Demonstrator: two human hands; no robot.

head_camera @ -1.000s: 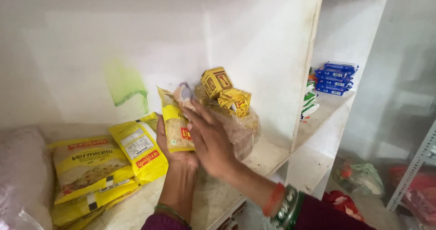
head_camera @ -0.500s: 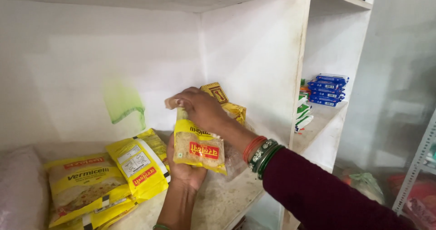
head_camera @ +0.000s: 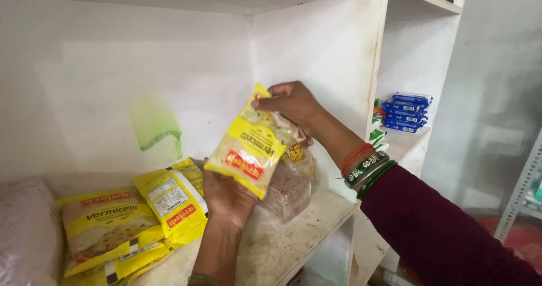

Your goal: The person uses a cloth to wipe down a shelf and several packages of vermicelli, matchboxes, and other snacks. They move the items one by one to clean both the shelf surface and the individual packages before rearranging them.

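1. Since half a second ago the yellow packet (head_camera: 249, 142) has tilted and lifted, and the right hand (head_camera: 293, 102) has slid to its top corner.
2. The right hand is closed in a pinch on that top corner; the left hand (head_camera: 226, 198) is cupped under the packet's lower edge, fingers curled behind it.
3. The packet hangs slanted above the shelf board (head_camera: 293, 229), in front of a clear bag (head_camera: 291, 184) and just right of the stack of yellow packets (head_camera: 130, 218).
4. To handle it well, I would keep the lower hand bearing the weight and the top pinch only steering, so the seal does not tear.
5. Blue packs (head_camera: 407, 111) sit well apart in the next bay.
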